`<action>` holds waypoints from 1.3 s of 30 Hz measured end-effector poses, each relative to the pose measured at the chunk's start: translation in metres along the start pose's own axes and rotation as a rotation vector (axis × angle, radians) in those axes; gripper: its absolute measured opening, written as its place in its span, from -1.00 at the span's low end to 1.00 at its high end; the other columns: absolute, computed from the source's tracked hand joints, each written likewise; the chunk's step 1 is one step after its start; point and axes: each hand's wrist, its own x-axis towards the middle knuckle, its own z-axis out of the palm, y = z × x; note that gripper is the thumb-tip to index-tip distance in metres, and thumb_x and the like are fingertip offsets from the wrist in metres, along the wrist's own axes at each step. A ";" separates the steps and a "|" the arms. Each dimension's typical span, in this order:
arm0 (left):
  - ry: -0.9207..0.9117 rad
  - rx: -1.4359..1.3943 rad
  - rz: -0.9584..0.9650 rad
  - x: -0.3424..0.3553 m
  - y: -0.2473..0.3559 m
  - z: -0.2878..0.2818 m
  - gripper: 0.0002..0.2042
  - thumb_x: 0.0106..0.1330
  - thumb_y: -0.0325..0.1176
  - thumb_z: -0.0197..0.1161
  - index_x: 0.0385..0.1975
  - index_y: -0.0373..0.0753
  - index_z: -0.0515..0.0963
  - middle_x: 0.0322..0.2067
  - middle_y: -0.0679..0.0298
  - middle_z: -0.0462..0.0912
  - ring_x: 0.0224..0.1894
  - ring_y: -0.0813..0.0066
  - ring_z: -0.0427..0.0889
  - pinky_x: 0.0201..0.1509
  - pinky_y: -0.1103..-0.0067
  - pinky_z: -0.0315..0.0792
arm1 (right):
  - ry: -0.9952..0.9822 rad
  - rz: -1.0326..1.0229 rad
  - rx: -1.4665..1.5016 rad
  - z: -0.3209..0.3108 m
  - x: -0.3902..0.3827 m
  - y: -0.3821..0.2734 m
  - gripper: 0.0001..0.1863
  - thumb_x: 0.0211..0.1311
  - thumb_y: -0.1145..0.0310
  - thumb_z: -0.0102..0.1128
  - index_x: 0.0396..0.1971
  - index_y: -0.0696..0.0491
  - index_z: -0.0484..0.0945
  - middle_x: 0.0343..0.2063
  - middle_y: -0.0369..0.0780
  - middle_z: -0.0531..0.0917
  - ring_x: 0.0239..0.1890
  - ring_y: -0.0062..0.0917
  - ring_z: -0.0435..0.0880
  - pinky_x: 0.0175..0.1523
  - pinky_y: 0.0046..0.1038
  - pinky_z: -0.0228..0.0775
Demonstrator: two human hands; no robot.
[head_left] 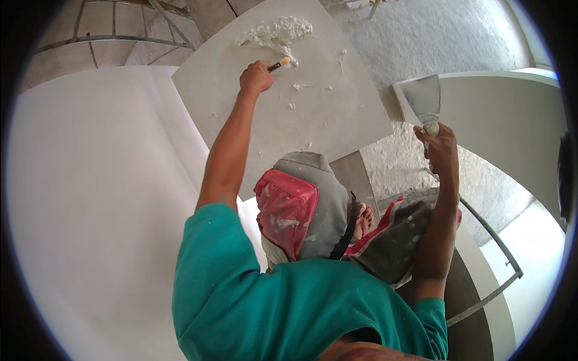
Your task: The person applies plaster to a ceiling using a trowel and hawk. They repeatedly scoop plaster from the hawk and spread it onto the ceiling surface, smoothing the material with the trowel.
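Note:
My left hand [256,77] is closed round a short dark tool with a yellow end [279,64]; its other end is hidden in my fist. That hand is over a broad pale grey board [241,123], just below a heap of white paste like plaster or putty [283,29]. Several small lumps of the same paste dot the board. Off the board's right side, my right hand [442,147] grips a wide putty knife [424,99] by its pale handle. The blade points away from me and is filmed with grey.
A large smooth white curved surface [90,198] fills the left side. On the right stands a curved grey-white panel [506,105], with a bent metal bar [490,231] below it. Metal framing [114,39] crosses the far left. Rough, paste-spattered flooring [427,39] lies beyond the board.

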 end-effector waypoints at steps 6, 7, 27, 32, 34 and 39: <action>0.292 0.009 -0.019 -0.004 -0.046 0.014 -0.61 0.15 -0.44 0.05 0.02 -0.04 0.50 -0.08 0.15 0.58 -0.02 0.07 0.53 0.14 0.22 0.30 | 0.012 -0.246 -0.137 0.002 0.001 0.014 -0.73 0.10 0.28 0.27 -0.51 0.21 0.50 -0.67 -0.20 0.47 -0.70 -0.55 0.37 -0.55 -0.43 0.25; 0.375 0.116 -0.022 -0.007 -0.048 0.046 -0.58 0.17 -0.45 0.03 0.09 -0.04 0.44 0.00 0.16 0.54 0.06 0.06 0.47 0.20 0.15 0.21 | 0.010 -0.253 -0.081 0.002 0.007 0.028 -0.71 0.10 0.23 0.29 -0.53 0.16 0.49 -0.67 -0.28 0.45 -0.73 -0.63 0.34 -0.63 -0.49 0.20; -0.047 -0.040 0.065 -0.089 -0.027 0.037 -0.63 0.08 -0.44 0.05 -0.08 -0.04 0.56 -0.17 0.13 0.63 -0.09 0.19 0.60 -0.02 0.24 0.43 | -0.001 0.035 -0.006 -0.003 0.000 0.004 -0.74 0.10 0.28 0.23 -0.57 0.17 0.47 -0.80 -0.31 0.41 -0.79 -0.66 0.34 -0.65 -0.51 0.18; 0.256 -0.003 -0.286 -0.004 -0.077 -0.025 -0.72 0.12 -0.38 0.04 -0.19 -0.04 0.61 -0.22 0.10 0.65 -0.16 0.12 0.63 -0.10 0.28 0.50 | -0.029 0.041 0.011 -0.001 0.000 0.004 -0.73 0.09 0.29 0.26 -0.56 0.20 0.48 -0.77 -0.28 0.43 -0.77 -0.64 0.35 -0.62 -0.49 0.20; 0.219 -0.012 -0.317 0.015 -0.069 -0.016 -0.72 0.14 -0.36 0.03 -0.19 -0.04 0.61 -0.22 0.10 0.65 -0.15 0.10 0.63 -0.08 0.29 0.50 | -0.015 0.005 -0.019 0.000 0.002 0.008 -0.72 0.08 0.29 0.27 -0.55 0.22 0.49 -0.74 -0.24 0.45 -0.74 -0.61 0.37 -0.59 -0.46 0.23; 0.137 -0.028 -0.142 -0.014 0.004 0.017 -0.71 0.15 -0.31 0.02 -0.16 -0.01 0.61 -0.21 0.07 0.64 -0.13 0.10 0.62 -0.01 0.29 0.48 | 0.012 -0.217 -0.177 -0.002 0.005 0.026 -0.70 0.07 0.29 0.27 -0.52 0.26 0.49 -0.66 -0.15 0.48 -0.67 -0.55 0.40 -0.51 -0.41 0.28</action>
